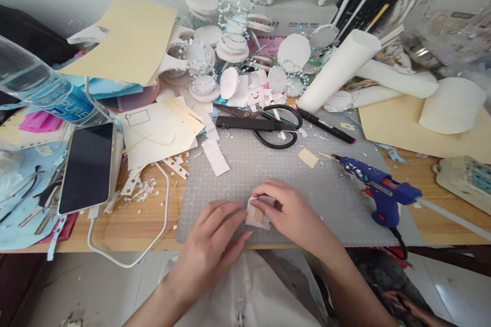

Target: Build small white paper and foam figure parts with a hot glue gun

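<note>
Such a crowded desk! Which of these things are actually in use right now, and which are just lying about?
In use: small white paper piece, pinched by the right hand, left hand flat against it; grey cutting mat beneath.

Lying about, untouched: scissors, blue glue gun, black pen, phone, water bottle, markers, paper roll.

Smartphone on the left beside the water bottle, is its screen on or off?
Off, it seems: the white-edged smartphone lies face up, and its screen is uniformly black.
</note>
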A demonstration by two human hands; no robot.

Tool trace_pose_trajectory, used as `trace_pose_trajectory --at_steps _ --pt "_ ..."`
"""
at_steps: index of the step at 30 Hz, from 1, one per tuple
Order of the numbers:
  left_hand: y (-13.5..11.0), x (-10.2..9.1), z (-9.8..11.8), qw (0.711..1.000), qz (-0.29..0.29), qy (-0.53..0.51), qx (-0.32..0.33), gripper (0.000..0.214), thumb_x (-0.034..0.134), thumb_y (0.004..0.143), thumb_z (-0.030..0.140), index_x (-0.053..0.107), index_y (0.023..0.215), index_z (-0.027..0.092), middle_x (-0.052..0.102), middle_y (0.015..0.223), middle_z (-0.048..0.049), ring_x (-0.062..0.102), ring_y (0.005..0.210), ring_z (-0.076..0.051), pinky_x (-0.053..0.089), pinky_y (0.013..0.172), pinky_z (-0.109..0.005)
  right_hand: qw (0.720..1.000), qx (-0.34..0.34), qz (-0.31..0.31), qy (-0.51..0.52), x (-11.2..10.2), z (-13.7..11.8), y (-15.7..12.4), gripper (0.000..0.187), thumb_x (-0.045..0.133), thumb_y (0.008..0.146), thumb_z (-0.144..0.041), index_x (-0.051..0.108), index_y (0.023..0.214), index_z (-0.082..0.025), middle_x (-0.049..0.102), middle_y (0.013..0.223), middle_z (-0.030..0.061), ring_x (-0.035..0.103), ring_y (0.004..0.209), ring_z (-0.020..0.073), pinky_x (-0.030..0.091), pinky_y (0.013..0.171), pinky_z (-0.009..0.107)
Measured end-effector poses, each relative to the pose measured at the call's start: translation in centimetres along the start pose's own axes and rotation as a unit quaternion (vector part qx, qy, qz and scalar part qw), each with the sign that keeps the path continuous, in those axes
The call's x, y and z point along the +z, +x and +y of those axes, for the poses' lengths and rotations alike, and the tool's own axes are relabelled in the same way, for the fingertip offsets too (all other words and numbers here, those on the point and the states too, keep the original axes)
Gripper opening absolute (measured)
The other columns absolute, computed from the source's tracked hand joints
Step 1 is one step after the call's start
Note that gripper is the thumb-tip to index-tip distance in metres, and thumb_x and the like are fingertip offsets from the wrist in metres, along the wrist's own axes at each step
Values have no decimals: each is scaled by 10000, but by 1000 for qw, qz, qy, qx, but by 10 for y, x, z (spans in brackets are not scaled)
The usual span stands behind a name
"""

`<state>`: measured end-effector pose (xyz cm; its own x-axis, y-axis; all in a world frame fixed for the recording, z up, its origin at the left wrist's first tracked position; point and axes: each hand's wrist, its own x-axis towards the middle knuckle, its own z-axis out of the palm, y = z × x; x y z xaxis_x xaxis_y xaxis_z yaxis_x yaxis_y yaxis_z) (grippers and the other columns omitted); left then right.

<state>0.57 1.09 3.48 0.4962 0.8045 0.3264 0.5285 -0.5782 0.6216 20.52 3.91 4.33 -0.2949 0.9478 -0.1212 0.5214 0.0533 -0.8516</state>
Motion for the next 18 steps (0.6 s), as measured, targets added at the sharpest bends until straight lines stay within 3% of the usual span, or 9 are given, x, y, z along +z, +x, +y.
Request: trace_pose_trajectory --at_steps 3,6,10,13,16,18 --pt "-2 0 -5 994 -53 81 54 354 602 900 156 572 1249 110 669 1203 -125 584 1106 -255 499 920 -392 998 -20 9 -57 6 0 7 135 536 918 -127 586 826 -214 586 869 -1 553 880 156 439 796 303" --pt "-1 2 -5 987 -67 126 68 358 569 911 167 571 1263 103 657 1263 -122 574 1144 -276 475 930 -421 997 -31 39 -67 9 2 8 109 553 900 -118 598 896 -217 573 946 19 564 894 155 464 783 294" --pt "0 5 -4 985 -73 142 64 320 545 906 180 605 1213 114 618 1340 -108 546 1209 -283 440 967 -438 977 -69 179 -91 8 12 -10 205 560 878 -109 593 1045 -225 588 966 31 555 805 146 467 693 276" --pt "1 6 -4 985 -74 143 62 292 547 902 196 621 1175 122 624 1338 -94 559 1194 -278 435 964 -442 927 -61 356 -98 5 28 -38 145 587 845 -102 609 936 -212 579 828 9 521 701 141 435 635 280" --pt "3 6 -4 986 -69 145 55 274 555 893 212 627 1146 131 641 1315 -86 570 1170 -280 435 961 -455 840 -26 527 -128 -2 52 -70 90 608 810 -123 603 851 -204 560 783 19 533 703 170 430 637 318" --pt "4 5 -3 985 -73 148 50 268 554 889 213 626 1134 130 646 1307 -88 574 1154 -286 435 957 -468 780 18 602 -171 -11 70 -87 172 673 735 -131 586 853 -221 545 831 37 544 727 203 440 654 362"
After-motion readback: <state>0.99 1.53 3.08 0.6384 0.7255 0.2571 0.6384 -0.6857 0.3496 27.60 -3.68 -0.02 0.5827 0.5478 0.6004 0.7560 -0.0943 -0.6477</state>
